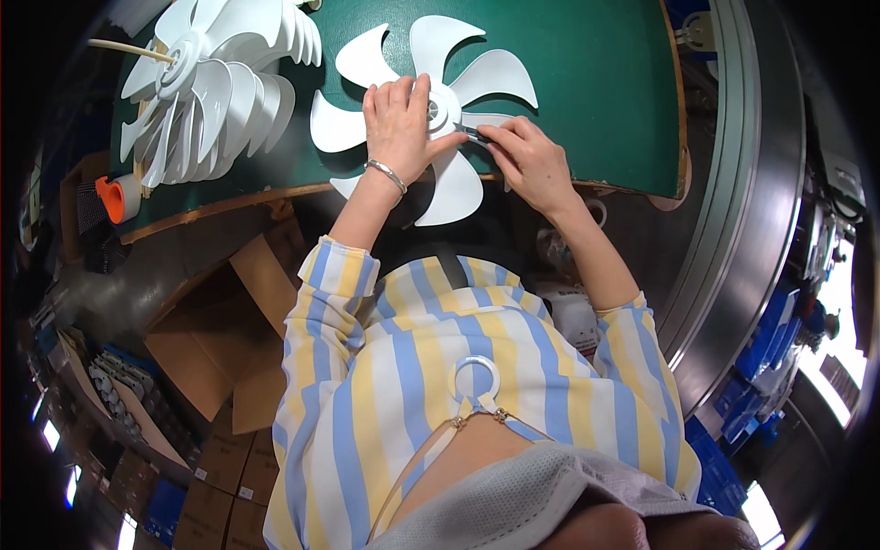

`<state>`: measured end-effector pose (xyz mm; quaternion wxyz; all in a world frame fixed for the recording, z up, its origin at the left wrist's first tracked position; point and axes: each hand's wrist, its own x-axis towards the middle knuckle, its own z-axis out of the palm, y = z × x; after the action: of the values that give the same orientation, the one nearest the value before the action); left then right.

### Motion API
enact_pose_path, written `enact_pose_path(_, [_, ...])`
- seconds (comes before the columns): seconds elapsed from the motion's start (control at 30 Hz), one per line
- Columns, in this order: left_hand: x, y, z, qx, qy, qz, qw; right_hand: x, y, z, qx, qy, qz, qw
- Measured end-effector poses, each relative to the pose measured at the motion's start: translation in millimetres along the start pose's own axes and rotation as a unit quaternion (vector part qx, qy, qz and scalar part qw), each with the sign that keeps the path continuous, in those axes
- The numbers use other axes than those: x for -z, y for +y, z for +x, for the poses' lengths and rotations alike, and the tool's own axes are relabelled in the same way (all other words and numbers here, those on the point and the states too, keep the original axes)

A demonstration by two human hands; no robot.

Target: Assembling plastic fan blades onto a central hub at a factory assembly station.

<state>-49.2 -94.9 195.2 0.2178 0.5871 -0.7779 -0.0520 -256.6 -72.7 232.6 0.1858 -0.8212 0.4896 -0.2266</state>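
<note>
A white fan blade wheel [455,191] with several curved blades lies on the green tabletop in front of me. My left hand [400,124] rests flat over its hub and the blades beside it, fingers stretched out and thumb reaching right. My right hand [532,165] is closed in a pinch on a small, slim dark tool [471,133] at the hub's right edge. The tip of my left thumb is close to this tool; whether they touch I cannot tell. Its exact kind is too small to make out. Part of the hub is hidden under my left hand.
At the left, a stack of white fan wheels [215,92] is threaded on a wooden rod [128,49]. An orange tape dispenser [112,198] sits near the edge of the green table [596,82]. An open cardboard box [197,335] stands below; a metal rail [747,238] runs along the right.
</note>
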Motion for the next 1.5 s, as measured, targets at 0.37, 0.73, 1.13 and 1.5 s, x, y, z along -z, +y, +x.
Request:
enact_pose_path(0.37, [-3.9,0.7,0.1,0.009,0.022,-0.008,1.0,2.9,-2.5,2.7,-0.012,-0.015,-0.021,1.0])
enact_pose_path(0.73, [8.5,-6.0,-0.9,-0.047,-0.06,-0.083,0.994,10.1,-1.2,1.8,-0.031,0.041,-0.033,0.998])
enact_pose_path(1.13, [4.2,0.4,-2.5,-0.002,-0.016,0.002,1.0,2.2,-3.7,-6.1,-0.032,-0.026,0.006,0.999])
enact_pose_path(1.5, [3.9,1.8,-2.2,0.005,-0.011,-0.002,1.0,0.4,-5.9,-4.0,-0.015,-0.013,-0.015,1.0])
